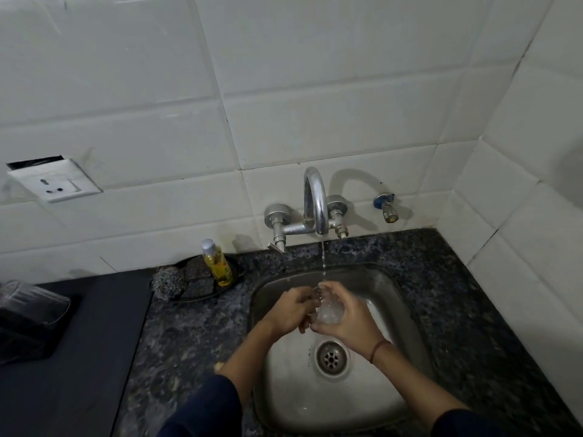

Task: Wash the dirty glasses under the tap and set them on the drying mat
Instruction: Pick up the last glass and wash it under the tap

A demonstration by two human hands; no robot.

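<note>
mid-wash, i'd say: glass (328, 312) under the tap (315, 200) stream, right hand (351, 315) wrapped round it, left hand (291, 310) gripping its other side. second glass (31, 302) lies on drying mat (94, 342), well left of left hand. rinse + set-down remain.

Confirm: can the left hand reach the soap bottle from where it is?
Probably yes. The soap bottle stands left of the sink, with nothing between it and the left hand. But that hand grips the glass together with the right hand, so it must let go first.
</note>
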